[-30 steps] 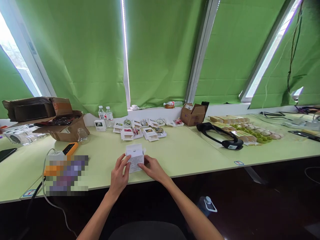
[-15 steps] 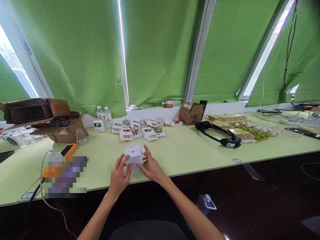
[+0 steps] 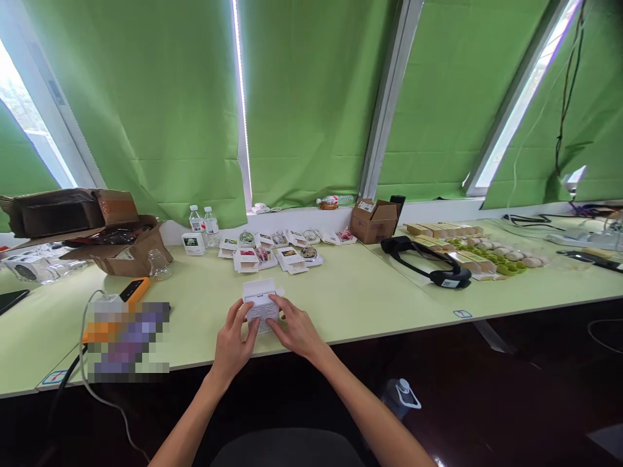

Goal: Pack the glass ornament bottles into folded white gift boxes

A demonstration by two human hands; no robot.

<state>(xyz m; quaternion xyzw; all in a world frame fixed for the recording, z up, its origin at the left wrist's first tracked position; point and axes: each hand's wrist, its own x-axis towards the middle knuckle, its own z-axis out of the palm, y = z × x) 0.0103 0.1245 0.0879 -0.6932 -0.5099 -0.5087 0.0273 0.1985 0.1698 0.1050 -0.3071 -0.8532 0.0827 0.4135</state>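
Note:
A small white cardboard box (image 3: 263, 312) stands near the table's front edge, printed with fine text on the side facing me. Its top flap is raised at the back. My left hand (image 3: 234, 338) grips the box's left side, thumb on the front and fingers along the edge. From the right, my right hand (image 3: 298, 331) holds it too, with the index finger at the top edge and the thumb low on the front. The inside of the box is hidden. Behind it lie several opened white boxes (image 3: 246, 259) with round clear packs beside them.
A closed white box (image 3: 193, 244) stands by two water bottles (image 3: 210, 224). Brown cartons (image 3: 374, 220) are at the back and left. A black headset (image 3: 428, 263) lies to the right, before egg trays (image 3: 506, 256). An orange device (image 3: 135, 291) with a cable lies left.
My right index finger has come down from a raised position onto the box's top edge. My left hand keeps its hold, and the box stays in place.

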